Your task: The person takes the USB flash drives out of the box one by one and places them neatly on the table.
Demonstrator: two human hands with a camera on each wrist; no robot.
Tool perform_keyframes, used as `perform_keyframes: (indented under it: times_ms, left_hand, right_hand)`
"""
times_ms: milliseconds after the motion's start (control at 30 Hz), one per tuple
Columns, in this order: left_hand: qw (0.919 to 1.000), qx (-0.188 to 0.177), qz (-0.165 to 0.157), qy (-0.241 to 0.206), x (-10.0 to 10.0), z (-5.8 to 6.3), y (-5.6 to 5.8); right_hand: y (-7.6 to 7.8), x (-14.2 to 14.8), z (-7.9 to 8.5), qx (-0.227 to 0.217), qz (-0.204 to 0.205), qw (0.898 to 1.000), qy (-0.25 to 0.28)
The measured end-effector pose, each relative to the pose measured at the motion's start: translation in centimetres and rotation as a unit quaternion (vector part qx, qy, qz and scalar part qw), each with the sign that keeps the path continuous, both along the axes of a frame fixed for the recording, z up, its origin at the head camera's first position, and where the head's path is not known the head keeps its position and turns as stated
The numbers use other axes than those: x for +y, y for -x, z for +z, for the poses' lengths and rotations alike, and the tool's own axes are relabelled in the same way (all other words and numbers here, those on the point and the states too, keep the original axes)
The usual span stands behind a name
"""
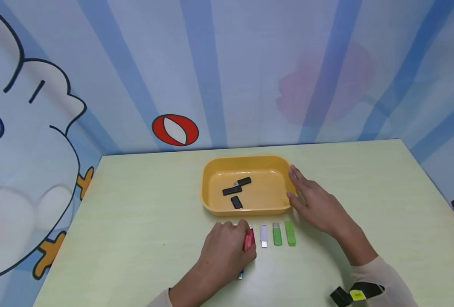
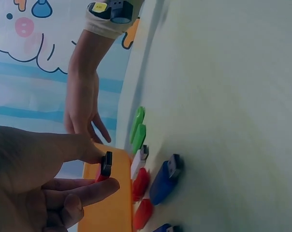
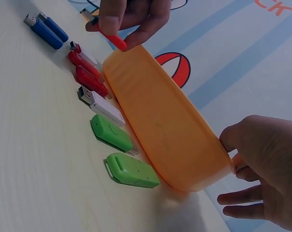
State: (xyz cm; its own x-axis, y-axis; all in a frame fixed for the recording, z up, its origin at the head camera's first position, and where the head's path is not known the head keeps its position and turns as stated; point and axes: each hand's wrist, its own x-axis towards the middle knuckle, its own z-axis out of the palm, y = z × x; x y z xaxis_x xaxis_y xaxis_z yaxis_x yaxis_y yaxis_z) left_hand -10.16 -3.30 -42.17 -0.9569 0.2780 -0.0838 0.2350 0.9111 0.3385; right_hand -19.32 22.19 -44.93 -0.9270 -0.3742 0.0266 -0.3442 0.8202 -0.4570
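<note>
My left hand (image 1: 227, 245) pinches a red USB flash drive (image 3: 112, 38) between thumb and fingers, a little above the table. Its dark plug end sticks out in the left wrist view. The fingers of my right hand (image 1: 319, 204) lie fairly straight against the right rim of a yellow tray (image 1: 265, 212). Inside the tray are three black flash drives (image 1: 232, 190). On the table in front of it lie two green drives (image 1: 290, 233), a pale lilac drive (image 1: 263, 235), red drives (image 3: 90, 79) and blue drives (image 2: 163, 183). My left hand partly hides this group in the head view.
The pale table (image 1: 142, 213) meets a blue striped wall (image 1: 246, 76) at the back. A small black device with a yellow label (image 1: 357, 294) is strapped at my right wrist.
</note>
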Motion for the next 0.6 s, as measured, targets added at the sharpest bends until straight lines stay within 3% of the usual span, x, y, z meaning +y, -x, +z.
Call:
perform_keyframes:
  times_ms: [233,600]
  left_hand:
    - [0.9991,0.040,-0.011,0.002,0.5,-1.5,-0.5]
    - [0.9996,0.002,0.002,0.029,1.7,-2.8,-1.1]
  right_hand:
    - [0.1,0.1,0.1,-0.004,-0.002,1.000,-0.002]
    - [0.1,0.1,0.1,0.001,0.003,1.000,-0.003]
